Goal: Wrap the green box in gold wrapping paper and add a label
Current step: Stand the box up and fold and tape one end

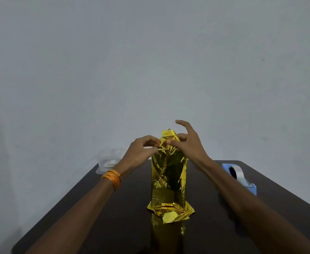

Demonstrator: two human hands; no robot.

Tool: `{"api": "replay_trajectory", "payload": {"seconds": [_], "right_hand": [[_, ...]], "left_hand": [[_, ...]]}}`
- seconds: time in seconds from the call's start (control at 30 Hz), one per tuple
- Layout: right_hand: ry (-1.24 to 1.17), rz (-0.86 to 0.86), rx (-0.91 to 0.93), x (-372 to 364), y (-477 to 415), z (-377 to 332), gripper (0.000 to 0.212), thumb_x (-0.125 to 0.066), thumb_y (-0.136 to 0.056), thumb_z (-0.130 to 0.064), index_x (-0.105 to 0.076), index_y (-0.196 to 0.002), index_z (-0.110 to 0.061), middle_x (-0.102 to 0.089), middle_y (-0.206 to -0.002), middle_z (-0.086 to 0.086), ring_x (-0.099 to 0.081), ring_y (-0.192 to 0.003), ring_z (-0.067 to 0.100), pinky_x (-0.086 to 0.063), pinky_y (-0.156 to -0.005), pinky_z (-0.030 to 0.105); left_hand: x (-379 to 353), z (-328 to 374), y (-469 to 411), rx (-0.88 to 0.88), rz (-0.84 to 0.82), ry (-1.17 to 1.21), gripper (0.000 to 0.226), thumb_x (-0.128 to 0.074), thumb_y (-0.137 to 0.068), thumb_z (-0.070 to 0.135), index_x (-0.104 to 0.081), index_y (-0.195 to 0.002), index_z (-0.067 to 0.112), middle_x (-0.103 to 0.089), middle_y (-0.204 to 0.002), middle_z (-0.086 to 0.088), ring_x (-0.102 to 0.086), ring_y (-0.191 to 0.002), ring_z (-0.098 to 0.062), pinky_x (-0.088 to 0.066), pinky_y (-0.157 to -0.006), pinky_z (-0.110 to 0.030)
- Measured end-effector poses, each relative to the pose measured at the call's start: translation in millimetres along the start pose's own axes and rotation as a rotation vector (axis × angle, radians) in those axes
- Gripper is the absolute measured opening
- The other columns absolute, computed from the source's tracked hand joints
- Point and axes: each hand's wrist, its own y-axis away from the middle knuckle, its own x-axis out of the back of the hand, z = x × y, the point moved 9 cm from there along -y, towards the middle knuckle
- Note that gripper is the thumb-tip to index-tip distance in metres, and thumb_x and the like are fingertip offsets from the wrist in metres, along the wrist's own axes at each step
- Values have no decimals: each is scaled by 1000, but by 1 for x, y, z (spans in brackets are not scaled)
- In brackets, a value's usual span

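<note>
The left hand [141,150] has its fingertips curled together, pinching a fold of shiny, crinkled gold foil wrapping paper [168,180] at the top of a tall upright parcel. The right hand [188,143] meets it from the other side. Its thumb and one finger nip the same top fold, and its other fingers are spread in the air. The two hands are almost touching over the parcel's top.

The box inside is fully covered by the foil. It stands on end in the middle of the glossy dark brown table [114,217], with loose, crumpled foil flaps splayed on the tabletop at its base.

A wound orange thread band [113,177] circles the left wrist. A blue tape dispenser with a pale roll [242,177] sits by the table's right edge. A blurred clear plastic container [108,162] sits at the far left corner.
</note>
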Motion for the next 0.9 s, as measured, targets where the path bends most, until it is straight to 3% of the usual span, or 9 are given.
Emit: {"api": "replay_trajectory", "payload": {"seconds": [0.1,0.2,0.3,0.43,0.53,0.67,0.8,0.9], "right_hand": [[-35,32,-47,8,-2,5,79,-85,-79,-19,-40,-143,-32,-76,-101,4,-73,-93,15,-58,-92,37],[-71,12,-65,11,0,7,81,-85,-78,-17,-39,-143,-32,-76,-99,2,-74,-90,13,-58,-88,30],[-89,-4,-85,13,2,9,84,-86,-77,-21,-38,-145,-33,-75,-99,-3,-73,-92,12,-55,-83,22],[-79,4,-110,16,4,11,81,-83,-80,-29,-37,-147,-31,-69,-93,-14,-67,-95,8,-48,-82,20],[-56,-1,-130,16,4,14,78,-80,-82,-32,-37,-147,-31,-68,-94,-14,-63,-101,13,-42,-92,30],[-23,-23,-155,14,1,18,79,-81,-80,-37,-38,-145,-34,-70,-102,-6,-63,-109,20,-41,-93,34],[-60,-14,-175,14,2,16,75,-81,-82,-34,-40,-144,-30,-70,-93,-13,-63,-99,8,-40,-93,33],[-73,-6,-179,15,3,15,72,-80,-83,-34,-41,-143,-30,-68,-98,-10,-61,-98,7,-40,-90,32]], "left_hand": [[1,3,-4,-10,36,-17,47,-83,-77,22,-64,-119,25,-74,-95,4,-68,-98,-7,-54,-92,-33],[1,7,-10,-14,52,63,57,-87,-74,24,-60,-124,18,-77,-87,-1,-72,-91,-11,-55,-89,-30],[-4,11,-16,-10,40,130,56,-87,-74,21,-60,-123,17,-77,-85,-5,-74,-88,-15,-57,-88,-31],[-4,18,-23,7,81,230,52,-85,-76,15,-63,-123,18,-77,-90,-4,-74,-88,-11,-54,-82,-21],[-1,22,-25,0,113,301,49,-83,-78,15,-63,-123,19,-78,-92,-3,-73,-93,-12,-55,-90,-31],[-4,20,-26,21,117,351,44,-81,-81,17,-64,-121,19,-77,-96,-6,-73,-95,-17,-57,-92,-36],[-4,18,-22,20,141,372,38,-79,-84,25,-65,-119,21,-75,-101,-8,-72,-99,-21,-59,-90,-36],[-3,20,-18,-19,139,298,42,-80,-83,29,-63,-121,22,-76,-98,-4,-72,-98,-18,-59,-87,-34]]}}
